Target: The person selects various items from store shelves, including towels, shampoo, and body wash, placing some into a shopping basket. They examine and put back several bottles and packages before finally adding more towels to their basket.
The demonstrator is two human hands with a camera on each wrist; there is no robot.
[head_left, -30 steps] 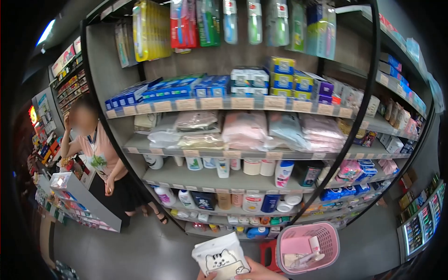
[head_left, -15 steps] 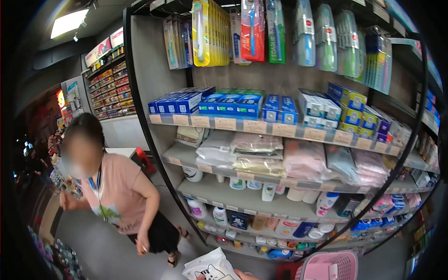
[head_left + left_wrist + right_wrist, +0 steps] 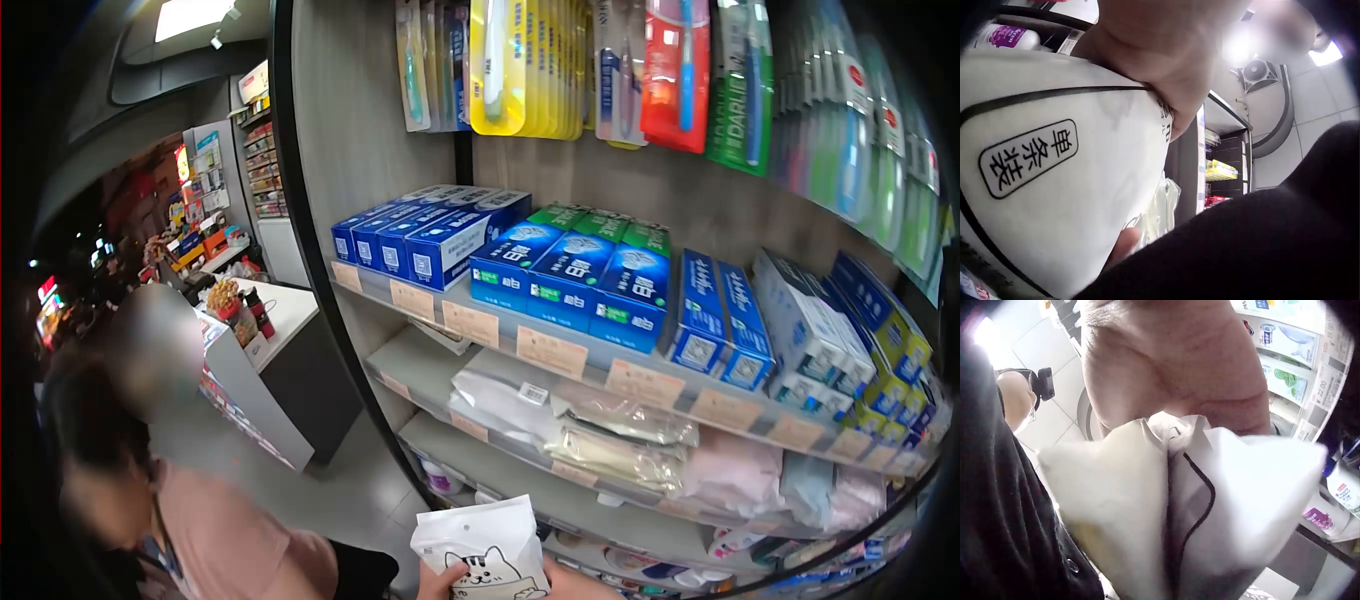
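Low in the head view, a white pouch (image 3: 480,545) printed with a black-line cartoon cat is held upright between both hands. My left hand (image 3: 437,580) grips its left side, with the thumb on the front face. On the opposite side my right hand (image 3: 575,582) holds the lower edge. In the left wrist view the back of the pouch (image 3: 1072,162) shows printed characters in a box, and the left hand (image 3: 1154,56) lies along its edge. The right wrist view has the right hand (image 3: 1179,362) over the creased side of the pouch (image 3: 1235,494).
A shelf rack fills the right: hanging toothbrushes (image 3: 530,70), toothpaste boxes (image 3: 560,270), and bagged textiles (image 3: 620,455) below. At the lower left, close by, stands a person in a pink shirt (image 3: 230,530). Behind them is a counter (image 3: 290,315).
My view has turned left and come nearer the rack. The person in pink has come closer, to the lower left. The pink basket has left the view. Both hands still hold the pouch.
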